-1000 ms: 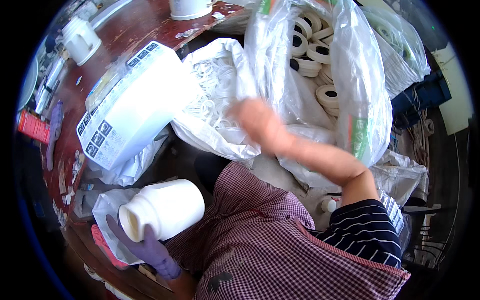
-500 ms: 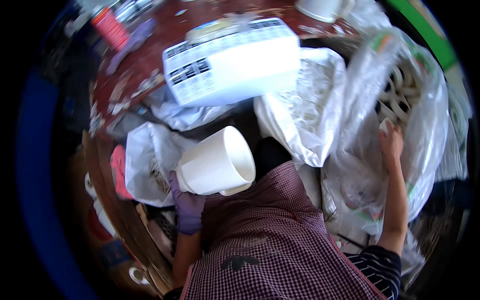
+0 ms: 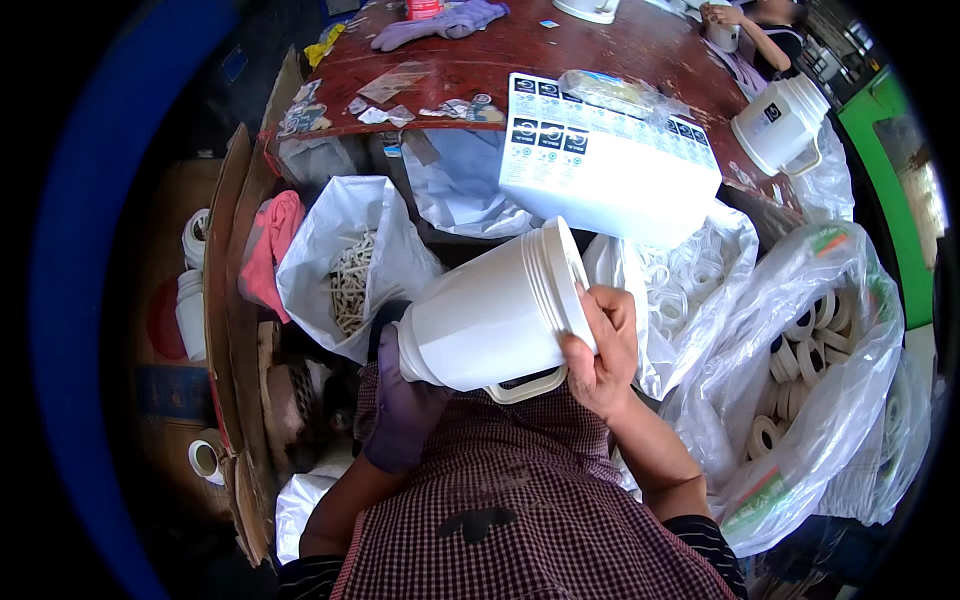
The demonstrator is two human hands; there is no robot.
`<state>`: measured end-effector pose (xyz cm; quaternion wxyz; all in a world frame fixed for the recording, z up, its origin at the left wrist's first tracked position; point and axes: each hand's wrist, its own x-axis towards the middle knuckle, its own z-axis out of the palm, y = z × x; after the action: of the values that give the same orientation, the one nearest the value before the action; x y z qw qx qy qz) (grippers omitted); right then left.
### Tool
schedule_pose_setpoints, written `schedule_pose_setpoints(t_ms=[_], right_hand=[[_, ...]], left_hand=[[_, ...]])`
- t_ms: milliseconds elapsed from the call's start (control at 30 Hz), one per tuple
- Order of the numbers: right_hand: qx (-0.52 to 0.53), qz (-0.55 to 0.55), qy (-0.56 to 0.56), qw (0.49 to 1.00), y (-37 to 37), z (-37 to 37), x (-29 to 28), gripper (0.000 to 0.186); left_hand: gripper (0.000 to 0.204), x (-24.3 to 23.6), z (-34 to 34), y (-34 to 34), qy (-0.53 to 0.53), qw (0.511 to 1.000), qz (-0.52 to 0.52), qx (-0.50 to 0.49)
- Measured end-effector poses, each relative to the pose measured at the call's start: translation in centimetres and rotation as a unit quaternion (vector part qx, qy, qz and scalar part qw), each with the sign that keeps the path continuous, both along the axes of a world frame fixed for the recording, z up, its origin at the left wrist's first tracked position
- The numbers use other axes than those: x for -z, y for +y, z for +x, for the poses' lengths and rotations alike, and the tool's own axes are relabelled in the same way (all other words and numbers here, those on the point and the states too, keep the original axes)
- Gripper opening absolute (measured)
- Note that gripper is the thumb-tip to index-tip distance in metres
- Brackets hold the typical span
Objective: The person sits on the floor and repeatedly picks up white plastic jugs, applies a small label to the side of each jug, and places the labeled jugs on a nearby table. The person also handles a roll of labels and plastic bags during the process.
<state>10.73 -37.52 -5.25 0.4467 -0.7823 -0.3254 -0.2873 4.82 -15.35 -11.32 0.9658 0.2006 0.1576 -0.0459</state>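
Tilted white jug [image 3: 485, 320], gloved left hand [image 3: 402, 415], fingers holding narrow end, bare right hand [image 3: 607, 352], fingers gripping wide end, far red counter [image 3: 650, 50]

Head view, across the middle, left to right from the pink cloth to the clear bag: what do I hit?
Pink cloth → white bag of small pale pieces → white jug → right hand → clear bag of cream rings.
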Motion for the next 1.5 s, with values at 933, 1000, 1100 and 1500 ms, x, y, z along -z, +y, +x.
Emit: schedule_pose_setpoints(t_ms=[933,1000,1100,1500], right_hand=[[-0.033,0.283,0.397,0.873,-1.2,1.2,4.6,0.047],[-0.054,0.32,0.599,0.732,-1.6,2.2,5.8,0.042],[-0.047,-0.083,0.662,0.743,-2.4,4.3,5.8,0.019],[0.197,-0.136,-0.109,0.965,-0.3,19.3,-3.7,0.01]], left_hand=[[0.091,-6.0,1.5,3.5,-0.132,0.841,0.522,-0.049],[0.079,-7.6,1.9,4.6,-0.315,0.677,0.665,0.01],[0.067,-11.2,4.2,6.6,-0.364,0.572,0.718,0.157],[0.054,-1.3,11.2,4.3,-0.302,0.78,0.423,0.348]])
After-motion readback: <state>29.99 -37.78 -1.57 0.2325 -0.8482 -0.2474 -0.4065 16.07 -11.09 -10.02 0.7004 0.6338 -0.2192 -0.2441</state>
